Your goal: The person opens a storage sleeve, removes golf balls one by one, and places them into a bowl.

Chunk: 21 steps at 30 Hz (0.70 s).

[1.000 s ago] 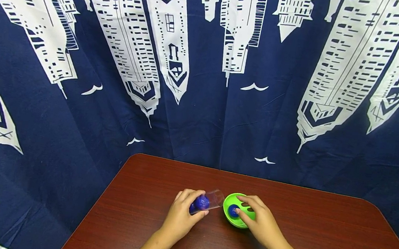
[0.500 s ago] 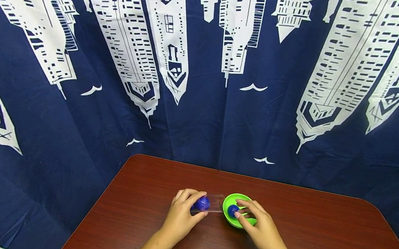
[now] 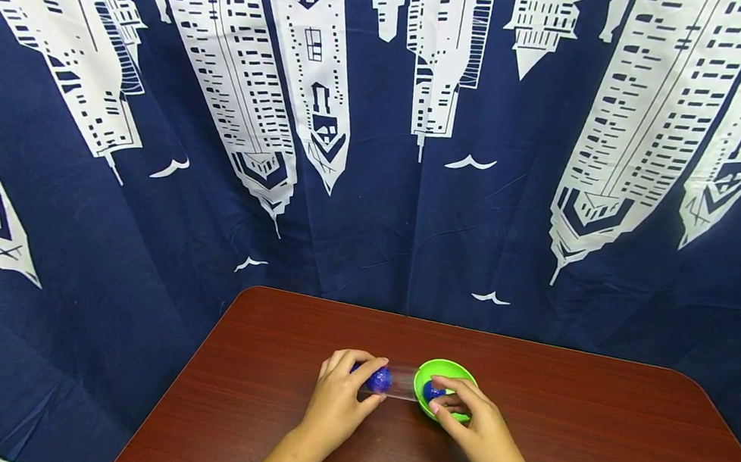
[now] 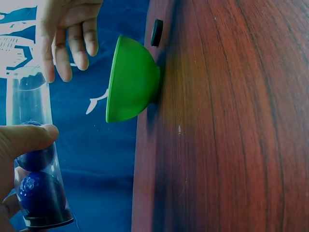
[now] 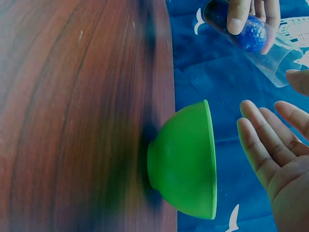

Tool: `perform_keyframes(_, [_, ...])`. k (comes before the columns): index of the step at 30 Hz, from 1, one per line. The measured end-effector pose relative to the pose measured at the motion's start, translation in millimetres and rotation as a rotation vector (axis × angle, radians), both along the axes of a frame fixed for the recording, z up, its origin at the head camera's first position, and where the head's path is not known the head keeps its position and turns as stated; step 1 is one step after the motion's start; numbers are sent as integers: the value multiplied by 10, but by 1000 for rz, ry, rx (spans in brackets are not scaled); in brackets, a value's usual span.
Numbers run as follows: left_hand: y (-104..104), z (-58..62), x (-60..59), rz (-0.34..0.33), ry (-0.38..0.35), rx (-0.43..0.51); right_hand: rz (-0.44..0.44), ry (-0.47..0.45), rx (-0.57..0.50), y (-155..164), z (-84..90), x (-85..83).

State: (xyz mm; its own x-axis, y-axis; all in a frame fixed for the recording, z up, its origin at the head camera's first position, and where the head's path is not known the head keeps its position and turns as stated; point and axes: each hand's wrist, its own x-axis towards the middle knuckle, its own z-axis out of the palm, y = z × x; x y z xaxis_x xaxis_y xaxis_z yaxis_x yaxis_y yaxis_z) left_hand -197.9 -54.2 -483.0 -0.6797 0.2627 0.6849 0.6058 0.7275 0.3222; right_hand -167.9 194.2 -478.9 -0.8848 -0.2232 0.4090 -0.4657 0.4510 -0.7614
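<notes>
My left hand [image 3: 340,399] grips a clear plastic cup [image 3: 403,381] held on a tilt above the table, its mouth toward the right hand. Two blue textured balls sit inside: one ball [image 4: 41,193] at the base, the other ball [image 4: 35,159] partly behind the thumb. To its right, a green bowl [image 5: 188,164] stands upright on the table. One blue ball [image 3: 431,390] shows within the bowl's outline in the head view, partly covered by fingers. Over the bowl hovers my right hand [image 3: 475,426], fingers extended and apart, holding nothing in the right wrist view.
The brown wooden table [image 3: 594,439] has a rounded far edge. Behind it hangs a navy cloth [image 3: 368,253] printed with white buildings and birds. A small black object [image 4: 157,33] shows past the bowl in the left wrist view.
The cup has swung round so its mouth points straight right, and its visible ball sits slightly further right. My right hand has shifted slightly left and nearer the body.
</notes>
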Motion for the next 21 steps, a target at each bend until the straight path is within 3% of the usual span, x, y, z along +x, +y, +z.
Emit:
perform_keyframes(10, [-7,19,0,17,41,-100,48,-25,-32,-39,-61,12])
perform_keyframes(21, [-9,57,20,31,31,-162,38,40,-59,-89,-82,23])
